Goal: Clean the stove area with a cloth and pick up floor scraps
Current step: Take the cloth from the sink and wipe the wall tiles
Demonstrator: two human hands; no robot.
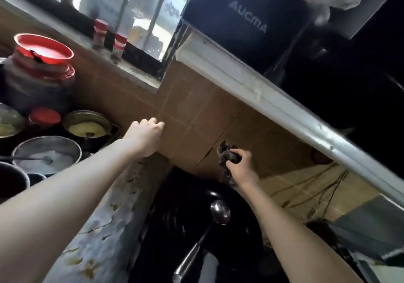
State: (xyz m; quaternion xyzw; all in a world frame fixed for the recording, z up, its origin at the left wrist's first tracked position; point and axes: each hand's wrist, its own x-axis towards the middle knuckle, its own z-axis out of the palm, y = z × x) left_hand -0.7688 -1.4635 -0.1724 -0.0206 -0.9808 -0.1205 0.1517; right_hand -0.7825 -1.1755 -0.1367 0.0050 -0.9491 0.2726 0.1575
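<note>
Your hands are both up at the brown tiled wall (196, 116) behind the stove. Your right hand (240, 164), toward five o'clock of centre, grips a dark, crumpled cloth (227, 154) and holds it against the tiles; a tail of the cloth hangs down below your fist. Your left hand (144, 136), at nine o'clock of the right one, has its fingers curled in with nothing in them, knuckles toward the wall; whether they touch it cannot be told.

Below both, at six o'clock, sits a black wok (185, 221) with a metal ladle (219, 211) lying in it, bowl end toward twelve o'clock. The bench (105, 228) at the wok's nine o'clock is pale and spotted with yellowish stains. Farther toward nine o'clock stand a pot of yellow contents (87, 127) and a pot of white contents (46, 155). A dark jar with a red lid (42, 50) stands at ten o'clock, and two red-capped bottles (100, 33) on the window sill at eleven. A black hood marked AUCMA (247, 18) hangs at one o'clock.
</note>
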